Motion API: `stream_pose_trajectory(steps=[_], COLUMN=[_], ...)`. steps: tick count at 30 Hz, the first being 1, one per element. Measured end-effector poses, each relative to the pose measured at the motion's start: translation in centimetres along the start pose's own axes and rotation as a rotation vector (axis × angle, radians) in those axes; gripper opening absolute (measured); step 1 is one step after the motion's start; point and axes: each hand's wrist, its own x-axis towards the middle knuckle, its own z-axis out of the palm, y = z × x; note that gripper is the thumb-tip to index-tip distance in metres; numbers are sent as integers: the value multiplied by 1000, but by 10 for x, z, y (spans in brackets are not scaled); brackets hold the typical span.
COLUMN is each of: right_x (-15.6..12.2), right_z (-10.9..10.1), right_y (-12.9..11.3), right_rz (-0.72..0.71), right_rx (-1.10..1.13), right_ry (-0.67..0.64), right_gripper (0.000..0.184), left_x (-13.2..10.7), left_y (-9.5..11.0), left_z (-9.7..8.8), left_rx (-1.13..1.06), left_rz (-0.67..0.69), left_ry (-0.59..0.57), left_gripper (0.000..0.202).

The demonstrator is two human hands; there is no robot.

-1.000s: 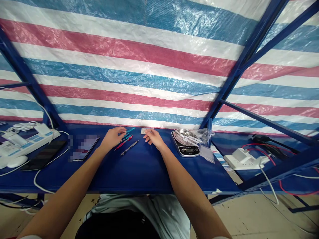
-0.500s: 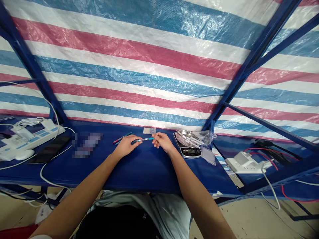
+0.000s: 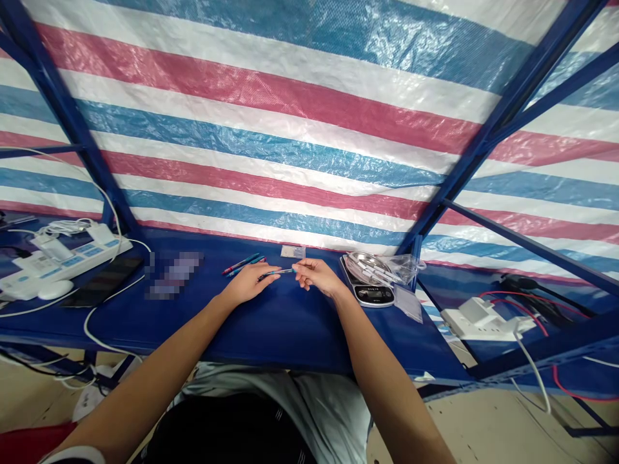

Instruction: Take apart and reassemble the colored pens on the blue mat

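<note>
My left hand is closed on one end of a slim pen, holding it level just above the blue table. The fingertips of my right hand pinch its other end, where a small bit of blue shows. The stretch of pen between my hands looks thin and pale; finer detail is too small to make out. Behind my left hand lie several pens, red and blue, partly covered by it.
A kitchen scale carries a metal bowl and white-wrapped items at right, beside plastic bags. A small clear packet lies at the back. At left are a phone, cables and a power strip. Blue frame posts flank the table.
Less blue shows on the pen between my hands, and its visible middle looks thinner and paler. Both hands stay on the pen. The view has shifted slightly.
</note>
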Motion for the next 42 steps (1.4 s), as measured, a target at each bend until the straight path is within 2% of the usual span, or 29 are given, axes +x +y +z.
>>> stream_pose_trajectory(steps=[3, 6, 9, 12, 15, 20, 23, 25, 29, 31, 37, 42], right_x=[2, 3, 2, 0, 1, 6, 5, 6, 14, 20, 28, 27], right_z=[5, 8, 6, 4, 3, -9, -20, -26, -31, -32, -36, -37], right_y=[2, 4, 3, 1, 2, 6, 7, 9, 17, 22, 28, 30], right_rz=[8, 22, -52, -63, 23, -121, -117, -71, -24, -26, -4, 9], right_rx=[-30, -20, -13, -19, -28, -113, -105, -77, -82, -96, -155, -309], right_ry=[46, 53, 24, -7, -5, 27, 50, 96, 327, 403, 500, 579], right_gripper=[52, 52, 47, 62, 48, 38, 36, 38, 33, 29, 18, 13], left_x=[-1, -1, 0, 0, -1, -2, -1, -1, -1, -1, -1, -1], left_y=[0, 0, -1, -1, -2, -7, -12, -14, -16, -15, -16, -15], left_z=[2, 1, -1, -2, -2, -2, -4, -5, -5, -4, -4, -3], left_rx=[-19, -22, -41, 10, 134, 294, 347, 373, 429, 452, 473, 476], left_rz=[-13, 2, -5, 3, 38, 58, 43, 20, -37, -62, -92, -89], left_ry=[33, 19, 18, 32, -2, -20, 5, 26, 64, 75, 98, 78], left_gripper=[39, 31, 29, 28, 34, 42, 41, 39, 36, 36, 34, 34])
